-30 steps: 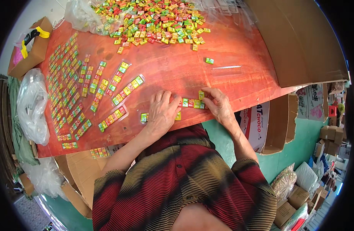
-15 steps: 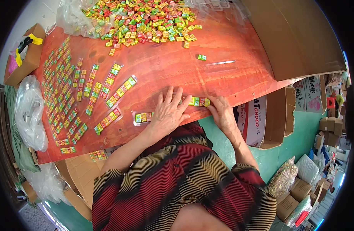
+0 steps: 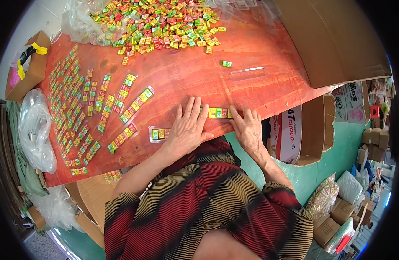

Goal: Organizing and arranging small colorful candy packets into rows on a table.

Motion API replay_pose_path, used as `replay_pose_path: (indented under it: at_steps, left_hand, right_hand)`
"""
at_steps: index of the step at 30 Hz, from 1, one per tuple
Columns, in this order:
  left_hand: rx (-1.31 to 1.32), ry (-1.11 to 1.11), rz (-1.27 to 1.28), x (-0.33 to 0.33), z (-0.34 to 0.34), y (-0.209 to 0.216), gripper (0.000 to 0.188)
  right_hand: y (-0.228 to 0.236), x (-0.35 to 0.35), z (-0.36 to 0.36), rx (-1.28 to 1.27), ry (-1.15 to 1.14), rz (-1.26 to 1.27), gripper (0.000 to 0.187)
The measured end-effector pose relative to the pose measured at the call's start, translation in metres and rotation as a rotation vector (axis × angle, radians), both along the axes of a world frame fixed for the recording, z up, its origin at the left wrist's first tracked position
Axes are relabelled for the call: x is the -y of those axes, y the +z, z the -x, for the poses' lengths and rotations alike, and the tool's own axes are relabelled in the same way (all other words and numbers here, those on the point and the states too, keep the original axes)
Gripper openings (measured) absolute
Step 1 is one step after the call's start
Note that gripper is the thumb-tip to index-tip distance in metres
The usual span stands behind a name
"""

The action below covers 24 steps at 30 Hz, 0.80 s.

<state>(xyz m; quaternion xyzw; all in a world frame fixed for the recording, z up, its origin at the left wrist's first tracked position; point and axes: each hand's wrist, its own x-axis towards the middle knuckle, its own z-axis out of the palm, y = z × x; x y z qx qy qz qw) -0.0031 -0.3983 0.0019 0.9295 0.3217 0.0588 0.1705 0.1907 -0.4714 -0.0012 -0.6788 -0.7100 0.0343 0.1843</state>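
A short row of small red, green and yellow boxes (image 3: 218, 113) lies on the red table between my hands. My left hand (image 3: 188, 129) rests palm down with its fingers stretched out over the row's left end, hiding part of it. At the other end, the thumb and forefinger of my right hand (image 3: 248, 130) close on the last box, with the other fingers curled beside it. A clear plastic tray (image 3: 152, 139) with a few boxes in it sticks out left of my left wrist; my left hand may cover the rest of it.
Filled strips of boxes (image 3: 136, 104) lie on the table's (image 3: 186, 69) left half. A heap of loose boxes (image 3: 165, 26) is at the back, beside a clear bag (image 3: 80, 24). One green box (image 3: 227, 63) and an empty clear tray (image 3: 248, 73) lie apart. A large carton (image 3: 334, 43) stands back right.
My right hand has shifted slightly left along the row, and its fingers have drawn closer together. The visible stretch of boxes is shorter. My left hand stays nearly in place.
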Motion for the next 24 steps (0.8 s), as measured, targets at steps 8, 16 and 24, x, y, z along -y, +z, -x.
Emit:
replay_pose_path:
  at_steps: [8,16,24]
  left_hand:
    - [0.170,0.048,0.102,-0.014,0.010,0.005,0.077]
    - [-0.058,0.082,0.023,-0.006,0.020,-0.001,0.079]
    - [0.092,0.147,0.049,-0.023,0.013,0.010,0.058]
  right_hand:
    - [0.015,-0.010,0.004,-0.069,0.054,-0.017,0.053]
    - [-0.012,-0.033,0.028,-0.081,0.354,0.156,0.057]
    - [0.004,-0.085,-0.038,0.116,-0.070,-0.317,0.033]
